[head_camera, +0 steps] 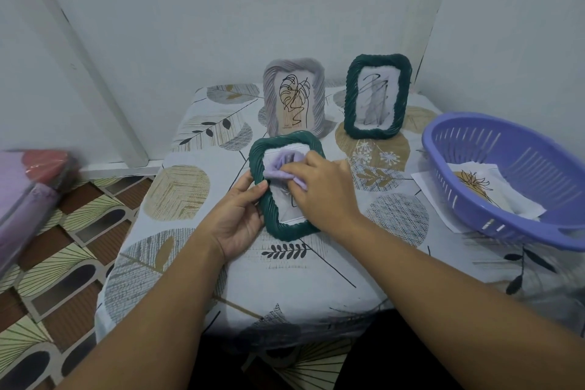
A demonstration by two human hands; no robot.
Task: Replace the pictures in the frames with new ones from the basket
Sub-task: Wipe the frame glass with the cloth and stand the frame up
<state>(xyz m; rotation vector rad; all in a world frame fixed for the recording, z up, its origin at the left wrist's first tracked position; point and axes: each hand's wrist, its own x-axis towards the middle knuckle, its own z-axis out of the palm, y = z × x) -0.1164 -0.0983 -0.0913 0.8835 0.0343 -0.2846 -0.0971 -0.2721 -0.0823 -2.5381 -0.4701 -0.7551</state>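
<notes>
A dark green woven picture frame [286, 228] lies tilted near the middle of the table. My left hand [239, 222] grips its left edge, thumb on the rim. My right hand [319, 187] holds a bunched lilac cloth [278, 166] against the glass of that frame. Behind it stand a grey frame [294, 96] with a leaf drawing and a second green frame [376, 96] with a dark scribble picture. At the right sits a purple plastic basket [519, 149] with a flower picture [474, 187] inside.
A leaf-patterned cloth covers the table [190, 187]. A white sheet [425, 182] lies partly under the basket. Walls close off the back and right. A blurred pink and purple object [28, 187] is at the left above a patterned floor.
</notes>
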